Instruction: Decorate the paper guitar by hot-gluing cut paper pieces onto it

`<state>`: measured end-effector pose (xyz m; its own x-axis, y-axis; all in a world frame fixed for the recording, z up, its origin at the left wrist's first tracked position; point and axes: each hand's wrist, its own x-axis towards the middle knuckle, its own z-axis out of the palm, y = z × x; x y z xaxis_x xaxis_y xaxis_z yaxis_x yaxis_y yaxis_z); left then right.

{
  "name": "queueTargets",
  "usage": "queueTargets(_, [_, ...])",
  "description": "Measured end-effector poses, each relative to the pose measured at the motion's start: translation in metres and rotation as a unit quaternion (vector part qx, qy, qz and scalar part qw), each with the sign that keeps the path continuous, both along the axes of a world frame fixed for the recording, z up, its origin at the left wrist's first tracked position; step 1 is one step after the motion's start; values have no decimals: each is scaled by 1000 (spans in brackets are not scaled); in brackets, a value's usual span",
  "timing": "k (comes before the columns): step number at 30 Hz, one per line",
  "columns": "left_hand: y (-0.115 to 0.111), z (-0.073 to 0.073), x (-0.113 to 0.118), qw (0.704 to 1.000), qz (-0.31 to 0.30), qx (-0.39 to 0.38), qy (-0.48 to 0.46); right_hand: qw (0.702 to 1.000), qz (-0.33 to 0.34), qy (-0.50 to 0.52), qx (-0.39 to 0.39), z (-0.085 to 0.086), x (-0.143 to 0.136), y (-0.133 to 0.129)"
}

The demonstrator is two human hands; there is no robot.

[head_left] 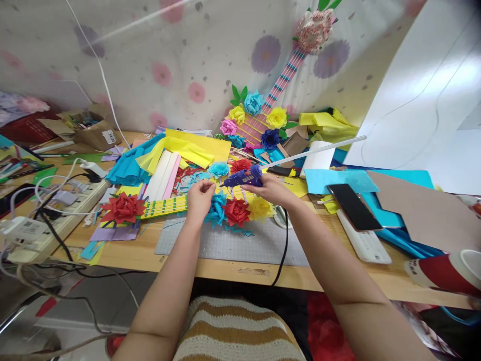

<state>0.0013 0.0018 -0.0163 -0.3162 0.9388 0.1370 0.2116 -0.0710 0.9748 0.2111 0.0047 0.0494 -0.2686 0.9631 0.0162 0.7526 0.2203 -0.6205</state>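
Note:
My right hand (276, 189) is wrapped round a blue hot glue gun (244, 177), with a long clear glue stick (315, 152) jutting from its back. The nozzle points left at my left hand (201, 198), whose fingers are pinched close to the tip; whatever they hold is too small to make out. Below both hands lies a paper guitar with a yellow neck (165, 206). A red paper flower (123, 208) tops its far left end. On its body sit a blue flower (216, 208), another red flower (236, 211) and a yellow flower (261, 207).
A grey cutting mat (233, 248) lies under the guitar. A pink paper guitar (276, 90) leans on the wall behind. To the right are a phone (353, 206), a white power bank-like block (364, 236) and a cup (447, 271). A power strip (60, 220) with cables is left.

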Motion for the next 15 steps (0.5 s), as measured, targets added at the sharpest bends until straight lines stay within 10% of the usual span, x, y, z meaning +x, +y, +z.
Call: queueTargets(15, [-3, 7, 2, 1000, -5, -11, -2, 1000, -19, 10, 2, -2, 1, 3])
